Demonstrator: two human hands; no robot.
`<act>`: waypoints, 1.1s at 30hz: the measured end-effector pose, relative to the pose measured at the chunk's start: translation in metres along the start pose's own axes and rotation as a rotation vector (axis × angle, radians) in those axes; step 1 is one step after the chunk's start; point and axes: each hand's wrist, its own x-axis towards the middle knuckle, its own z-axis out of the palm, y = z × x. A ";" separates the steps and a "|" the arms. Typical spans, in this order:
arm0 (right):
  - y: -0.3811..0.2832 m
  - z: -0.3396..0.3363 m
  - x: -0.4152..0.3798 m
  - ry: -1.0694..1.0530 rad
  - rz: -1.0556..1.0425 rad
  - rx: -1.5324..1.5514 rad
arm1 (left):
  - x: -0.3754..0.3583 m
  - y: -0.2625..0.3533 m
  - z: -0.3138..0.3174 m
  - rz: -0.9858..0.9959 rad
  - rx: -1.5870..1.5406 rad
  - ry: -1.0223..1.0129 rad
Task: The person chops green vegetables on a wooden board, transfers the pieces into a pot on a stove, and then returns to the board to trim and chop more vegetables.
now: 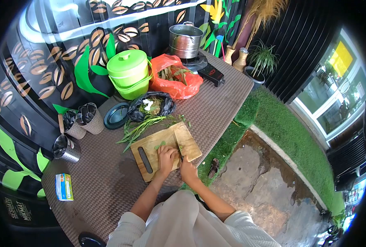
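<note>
A wooden cutting board (150,144) with a slot handle lies at an angle near the table's front edge. My left hand (166,157) rests on it, fingers bent and pressed together over green leaves (161,145) that peek out past the fingertips. In my right hand (188,170) is the handle of a knife (177,141), its blade pointing away across the board, close beside the left fingertips. Small green bits (181,147) sit by the blade. Long green stalks with leaves (143,128) lie just behind the board.
Behind are a black plastic bag (166,108) of scraps, a dark plate (116,117), a lime-green bucket (129,74), a red plastic bag (183,88) and a steel pot (185,41) on a portable stove (211,74). Utensil holders (93,121) and a small packet (64,187) stand left.
</note>
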 end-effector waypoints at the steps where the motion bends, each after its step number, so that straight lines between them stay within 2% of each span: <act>1: 0.003 0.003 0.008 -0.001 0.002 -0.001 | 0.000 0.001 0.000 -0.020 0.002 0.016; 7: -0.001 -0.015 0.007 0.012 -0.101 0.049 | -0.002 0.002 -0.001 0.022 0.051 0.015; 9: -0.005 -0.008 -0.009 0.001 -0.025 -0.004 | -0.002 -0.001 0.000 0.037 0.074 0.020; 13: 0.002 0.004 0.013 0.035 -0.041 -0.013 | -0.002 0.000 0.001 0.054 0.063 0.043; 15: 0.004 -0.003 0.025 0.066 -0.118 0.098 | -0.005 0.002 -0.001 0.043 0.064 0.031; 19: -0.001 0.000 0.005 0.082 -0.093 0.048 | -0.003 0.004 -0.006 0.060 0.086 0.031; 21: -0.006 0.007 -0.002 0.071 -0.015 0.022 | -0.003 0.005 -0.008 0.082 0.111 0.034; 25: 0.002 0.000 0.025 0.022 -0.076 0.056 | -0.003 0.007 -0.010 -0.028 0.055 0.004; 29: 0.001 0.000 0.009 0.044 -0.103 0.103 | 0.002 0.007 -0.012 -0.131 0.043 -0.010; 31: -0.002 0.017 0.001 0.055 0.010 0.021 | 0.002 -0.002 -0.009 -0.094 0.050 -0.032; 33: -0.001 0.019 0.009 0.073 -0.026 0.035 | -0.001 -0.002 -0.008 -0.064 0.054 -0.058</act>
